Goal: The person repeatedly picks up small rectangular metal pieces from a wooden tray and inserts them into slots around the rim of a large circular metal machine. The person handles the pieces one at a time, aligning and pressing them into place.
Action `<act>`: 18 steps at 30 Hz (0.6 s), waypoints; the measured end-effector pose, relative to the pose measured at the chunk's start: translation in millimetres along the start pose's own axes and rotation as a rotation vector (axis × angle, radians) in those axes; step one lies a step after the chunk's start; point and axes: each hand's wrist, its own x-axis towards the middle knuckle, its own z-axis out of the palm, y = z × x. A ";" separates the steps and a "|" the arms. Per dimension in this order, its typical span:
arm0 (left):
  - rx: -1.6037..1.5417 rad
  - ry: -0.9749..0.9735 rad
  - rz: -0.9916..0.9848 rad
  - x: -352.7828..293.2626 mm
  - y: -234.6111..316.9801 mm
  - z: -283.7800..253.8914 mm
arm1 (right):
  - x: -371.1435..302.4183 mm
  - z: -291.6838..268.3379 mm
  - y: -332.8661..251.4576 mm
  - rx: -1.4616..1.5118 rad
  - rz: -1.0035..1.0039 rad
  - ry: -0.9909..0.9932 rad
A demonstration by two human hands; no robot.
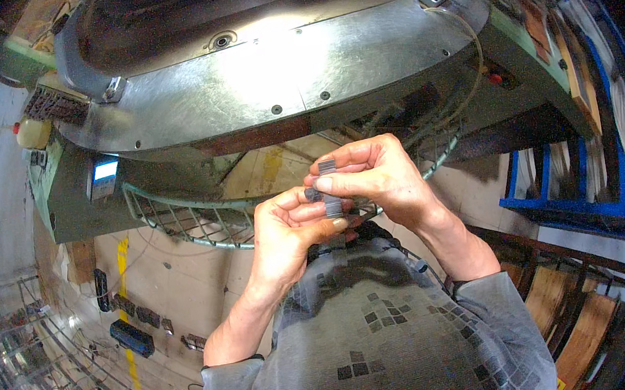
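My left hand [283, 228] and my right hand [366, 172] are close together in front of my body, below the curved metal edge of a machine. Between my right thumb and fingers is a small grey ribbed piece [327, 167]. A similar ribbed piece [333, 206] sits between the thumb and fingers of my left hand. Whether the two are parts of one strip is hidden by my right thumb. A small dark round bit [312, 193] shows at my left fingertips. The fingers of both hands are closed.
Ahead curves the machine's shiny metal bed [188, 94], with a green tubular guard rail [201, 222] beneath. A small lit screen [105, 171] hangs at the left. Wire racks [33, 361] stand lower left, a blue rack [572, 202] at right, wooden boards [585, 326] lower right.
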 end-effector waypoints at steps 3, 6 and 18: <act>-0.034 -0.005 -0.024 -2.7 1.7 -1.0 | 1.4 2.7 2.4 0.011 -0.001 -0.002; -0.067 -0.004 -0.070 -5.4 4.3 -1.6 | 2.4 3.7 5.5 0.004 -0.006 0.001; -0.155 0.007 -0.133 -9.5 6.8 -0.2 | 3.6 3.3 15.0 -0.020 -0.023 0.003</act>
